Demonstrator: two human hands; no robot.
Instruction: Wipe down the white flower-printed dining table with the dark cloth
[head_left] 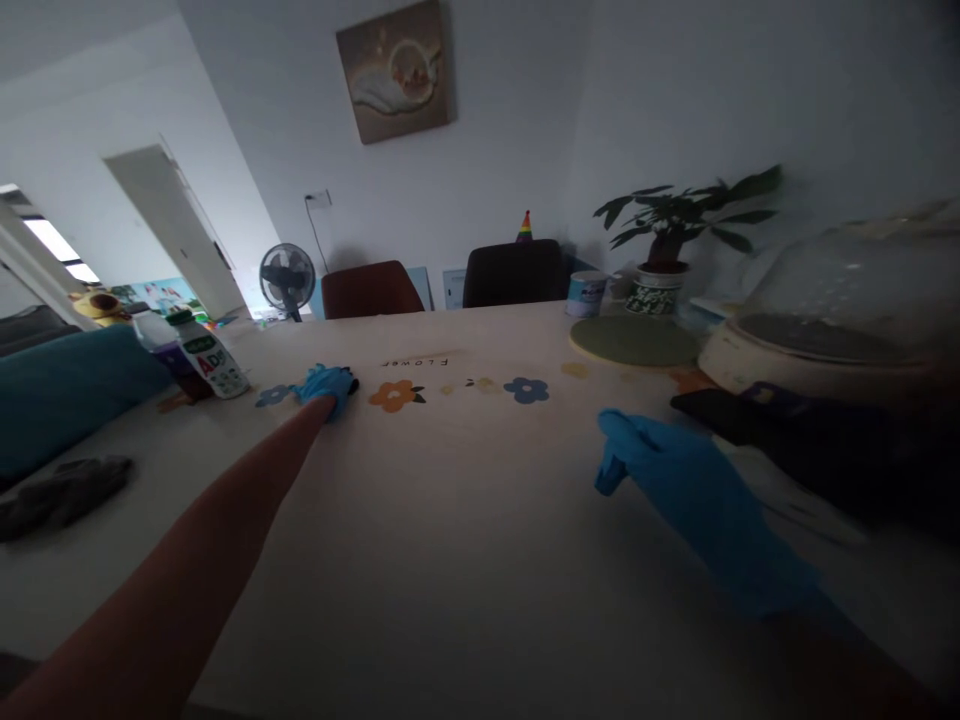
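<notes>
Both my hands wear blue gloves. My left hand [324, 385] reaches far out across the flower-patterned tablecloth [450, 500]; its fingers are closed over something small and dark at their tip that I cannot name. My right hand [660, 465] hovers low over the cloth on the right, fingers curled downward, with nothing visible in them. A white bottle with a green cap [214, 360] stands left of my left hand.
A dark cloth [60, 490] lies at the left edge beside a teal cushion [67, 390]. At the right stand an appliance with a clear dome lid [840, 320], a round mat [634, 340], a can [586, 293] and a potted plant [667, 240]. Two chairs and a fan stand behind.
</notes>
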